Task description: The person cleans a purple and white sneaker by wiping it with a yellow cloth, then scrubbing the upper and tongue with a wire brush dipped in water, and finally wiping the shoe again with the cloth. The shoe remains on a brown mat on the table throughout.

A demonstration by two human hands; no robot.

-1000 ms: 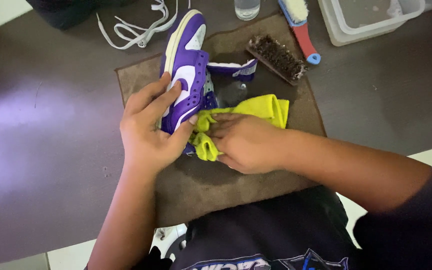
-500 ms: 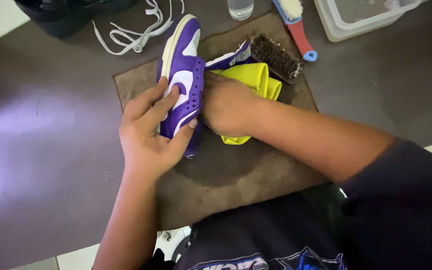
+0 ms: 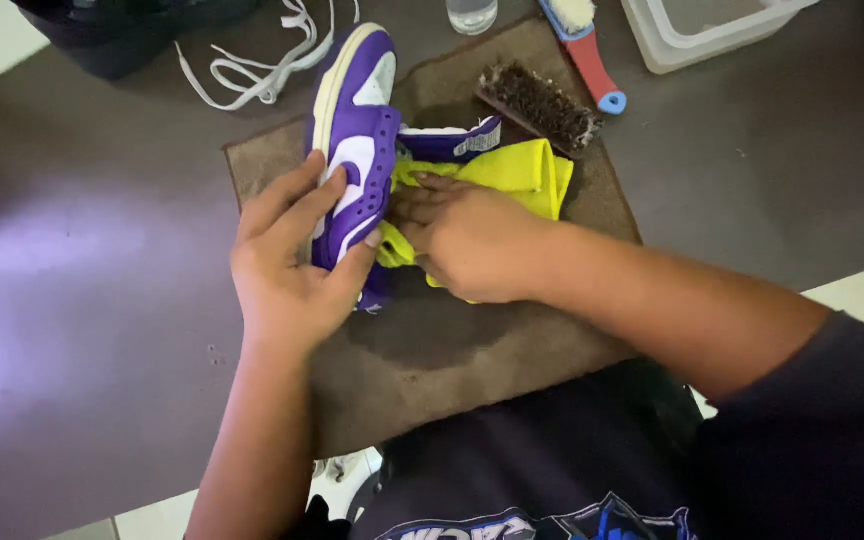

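Note:
A purple and white sneaker (image 3: 357, 130) lies on its side on a brown towel (image 3: 472, 340), its tongue flipped out to the right. My left hand (image 3: 292, 265) grips the sneaker's side near the toe. My right hand (image 3: 462, 240) presses a yellow cloth (image 3: 517, 170) against the inside of the shoe, fingers closed on the cloth.
A dark bristle brush (image 3: 542, 105) lies on the towel's far edge. Beside it are a red and blue brush (image 3: 587, 50), a clear bottle (image 3: 472, 14) and a clear plastic tub (image 3: 697, 30). White laces (image 3: 252, 65) lie at the back left on the dark table (image 3: 92, 300).
My right hand with the yellow cloth went up along the shoe opening, then slid back down toward me. My left hand kept its hold on the sneaker.

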